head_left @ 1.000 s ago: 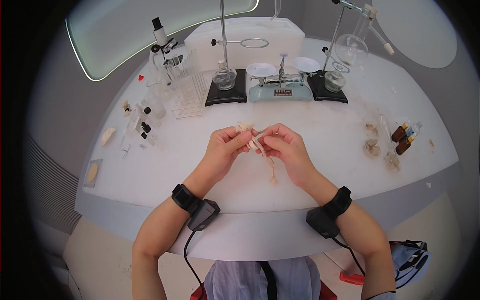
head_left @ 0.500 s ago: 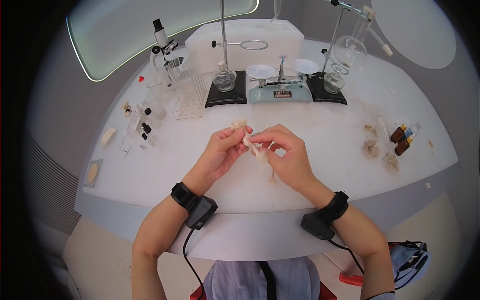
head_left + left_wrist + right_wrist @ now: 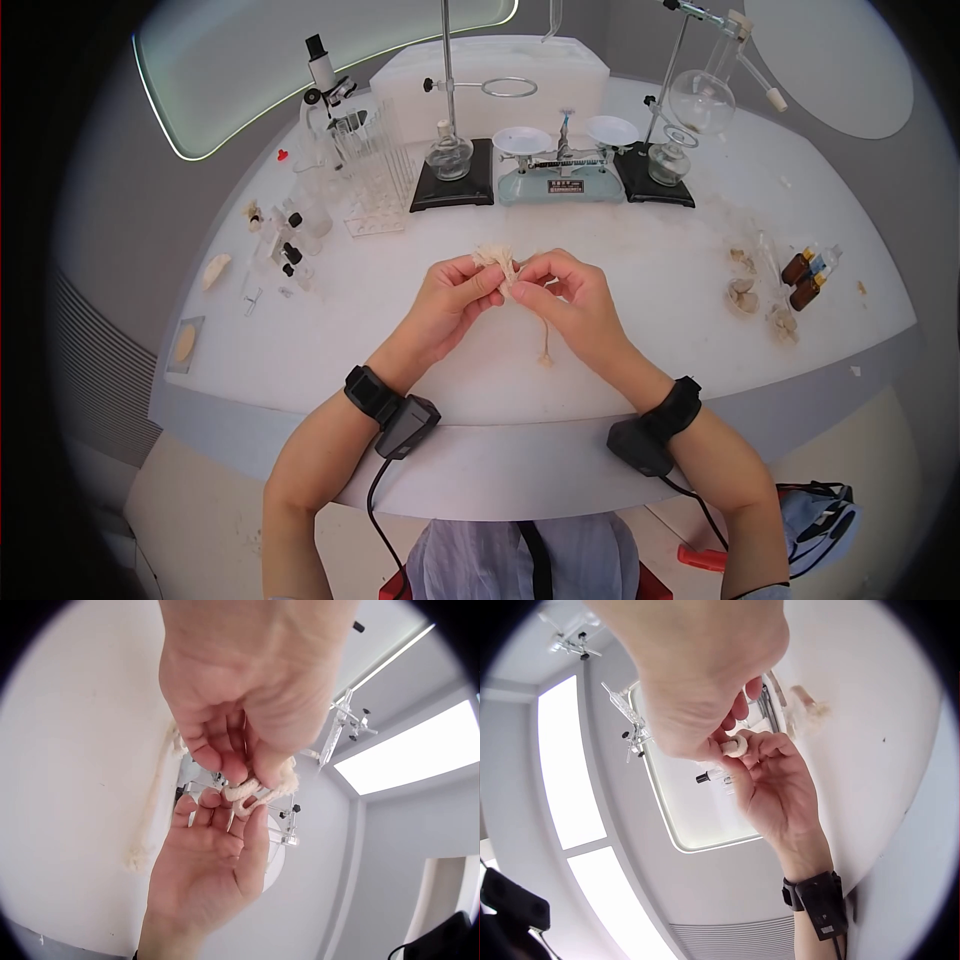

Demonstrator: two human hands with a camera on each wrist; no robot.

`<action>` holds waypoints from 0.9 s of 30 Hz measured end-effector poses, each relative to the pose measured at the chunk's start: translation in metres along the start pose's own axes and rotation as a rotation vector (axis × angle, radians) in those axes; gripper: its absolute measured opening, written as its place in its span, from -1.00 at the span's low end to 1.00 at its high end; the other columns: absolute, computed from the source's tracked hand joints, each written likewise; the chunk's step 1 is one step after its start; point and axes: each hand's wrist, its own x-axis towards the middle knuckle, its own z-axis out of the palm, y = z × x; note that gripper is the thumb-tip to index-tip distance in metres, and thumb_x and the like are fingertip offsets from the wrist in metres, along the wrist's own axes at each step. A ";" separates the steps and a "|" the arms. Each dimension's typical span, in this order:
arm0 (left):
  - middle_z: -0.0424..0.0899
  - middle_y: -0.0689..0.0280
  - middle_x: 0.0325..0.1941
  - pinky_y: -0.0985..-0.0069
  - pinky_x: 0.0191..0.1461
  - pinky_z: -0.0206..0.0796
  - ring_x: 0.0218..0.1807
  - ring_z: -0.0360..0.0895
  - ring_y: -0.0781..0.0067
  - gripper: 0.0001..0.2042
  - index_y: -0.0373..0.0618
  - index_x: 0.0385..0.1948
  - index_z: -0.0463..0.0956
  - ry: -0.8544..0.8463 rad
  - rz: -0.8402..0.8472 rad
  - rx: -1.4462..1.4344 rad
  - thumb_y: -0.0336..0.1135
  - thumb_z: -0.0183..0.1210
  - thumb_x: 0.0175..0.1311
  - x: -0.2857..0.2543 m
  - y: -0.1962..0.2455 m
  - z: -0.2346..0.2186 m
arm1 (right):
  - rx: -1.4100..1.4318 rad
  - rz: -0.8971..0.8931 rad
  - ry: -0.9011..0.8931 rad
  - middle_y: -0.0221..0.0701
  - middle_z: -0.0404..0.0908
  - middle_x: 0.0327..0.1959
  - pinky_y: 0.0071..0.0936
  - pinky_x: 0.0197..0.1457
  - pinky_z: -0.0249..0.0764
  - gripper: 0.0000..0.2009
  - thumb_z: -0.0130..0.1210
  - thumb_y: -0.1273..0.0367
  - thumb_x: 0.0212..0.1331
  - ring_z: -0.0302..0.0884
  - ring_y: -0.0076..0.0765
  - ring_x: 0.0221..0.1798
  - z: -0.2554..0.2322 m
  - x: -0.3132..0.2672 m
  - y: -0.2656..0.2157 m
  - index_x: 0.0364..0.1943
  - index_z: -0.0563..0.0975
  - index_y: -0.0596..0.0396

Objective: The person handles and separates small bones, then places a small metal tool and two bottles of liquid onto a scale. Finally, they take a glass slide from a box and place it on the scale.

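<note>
Over a white tabletop [image 3: 650, 270], left hand [image 3: 448, 305] and right hand [image 3: 572, 302] pinch a looped cream fibre cord [image 3: 499, 258] between fingertips, frayed tail [image 3: 545, 359] toward six o'clock; pale-blue metal balance [image 3: 562, 186] at twelve.

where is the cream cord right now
In the head view, the cream cord is central, pinched by left hand and right hand, in front of the balance scale.

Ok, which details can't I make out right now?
Pinched part of the rope: head view, covered by the left hand and right hand.
Lettering on balance nameplate: head view, too small.
Top of left stand rod: head view, cut off by upper edge.
</note>
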 end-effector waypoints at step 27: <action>0.61 0.36 -0.29 0.58 -0.17 0.48 -0.26 0.61 0.57 -0.84 -0.29 -0.29 0.60 0.046 0.313 0.501 -0.62 0.35 0.10 -0.009 0.008 0.021 | 0.328 0.109 -0.030 -0.39 0.63 -0.19 -0.61 -0.07 0.49 -0.81 0.11 0.43 0.33 0.57 -0.60 -0.15 0.004 0.000 0.007 -0.06 0.47 0.23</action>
